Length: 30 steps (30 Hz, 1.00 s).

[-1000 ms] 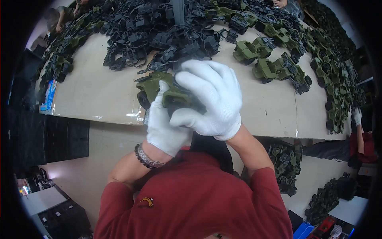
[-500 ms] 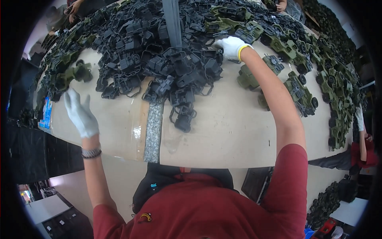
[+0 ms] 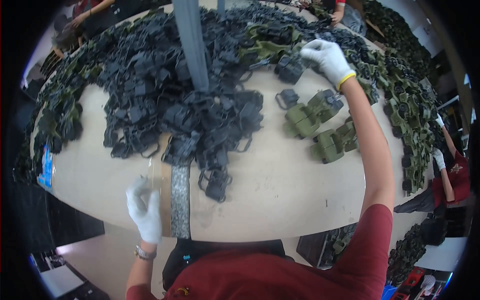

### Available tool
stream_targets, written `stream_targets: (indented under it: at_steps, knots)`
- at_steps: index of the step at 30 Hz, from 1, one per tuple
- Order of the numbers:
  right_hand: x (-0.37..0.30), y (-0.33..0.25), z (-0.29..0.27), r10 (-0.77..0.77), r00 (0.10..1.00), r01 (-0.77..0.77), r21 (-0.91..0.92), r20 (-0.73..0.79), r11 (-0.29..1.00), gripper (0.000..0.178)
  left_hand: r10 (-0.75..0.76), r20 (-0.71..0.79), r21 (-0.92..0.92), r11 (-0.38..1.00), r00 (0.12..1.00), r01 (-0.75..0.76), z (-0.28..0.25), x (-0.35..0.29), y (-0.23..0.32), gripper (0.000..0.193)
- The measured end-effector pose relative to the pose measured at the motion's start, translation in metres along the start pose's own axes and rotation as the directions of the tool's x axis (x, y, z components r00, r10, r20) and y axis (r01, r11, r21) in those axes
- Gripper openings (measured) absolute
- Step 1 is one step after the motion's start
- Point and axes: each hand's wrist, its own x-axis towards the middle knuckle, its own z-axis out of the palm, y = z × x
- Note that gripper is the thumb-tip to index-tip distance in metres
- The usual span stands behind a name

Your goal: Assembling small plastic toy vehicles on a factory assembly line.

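My left hand [image 3: 144, 210], in a white glove, is low over the near left of the table, fingers apart and nothing in them. My right hand [image 3: 327, 61], in a white glove with a yellow cuff, reaches to the far right. Its fingers are bent together at the edge of a dark grey boxy plastic part [image 3: 290, 69]; the contact is partly hidden. A smaller dark grey frame part [image 3: 287, 99] lies just nearer to me. Beside it are olive-green toy vehicles [image 3: 302, 120], with another green toy vehicle [image 3: 328, 145] nearer still.
A large heap of dark grey plastic parts [image 3: 175, 112] covers the middle. One loose grey part [image 3: 216, 186] lies in front. A grey post [image 3: 191, 45] rises through the heap. Green toy vehicles [image 3: 407, 125] line the right edge. Co-workers' gloved hands [image 3: 439, 157] show at right.
My left hand has moved from the green vehicles at left toward me and right. My right hand has drawn away rightward from the grey heap; the view has shifted too.
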Motion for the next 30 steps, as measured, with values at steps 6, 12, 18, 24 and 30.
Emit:
stream_targets:
  at_steps: [6, 12, 18, 24, 30]
  knots:
    - [0.099, 0.060, -0.143, 0.001, 0.979, 0.048, 0.238, -0.202, 0.970, 0.057, 0.330, 0.191, 0.129, 0.925, 0.925, -0.356, 0.026, -0.007, 0.036, 0.034]
    - [0.058, 0.029, -0.075, 0.001, 1.000, -0.001, -0.146, 0.004, 0.989, 0.039, 0.234, 0.198, 0.024, 0.970, 0.952, -0.243, 0.038, -0.016, 0.048, 0.030]
    - [-0.030, -0.034, 0.061, 0.408, 0.821, 0.108, -0.811, 0.399, 0.574, 0.070, 0.236, 0.208, -0.044, 0.972, 0.949, -0.232, 0.037, -0.026, 0.051, 0.029]
    - [-0.036, -0.004, 0.086, 0.392, 0.787, 0.188, -0.790, 0.477, 0.583, 0.076, 0.407, 0.187, -0.058, 0.913, 0.894, -0.404, 0.032, -0.041, 0.080, 0.030]
    - [-0.086, -0.033, 0.023, -0.147, 0.989, 0.139, -0.275, -0.009, 0.951, 0.065, 0.607, 0.283, -0.172, 0.794, 0.743, -0.583, 0.057, -0.032, 0.127, 0.032]
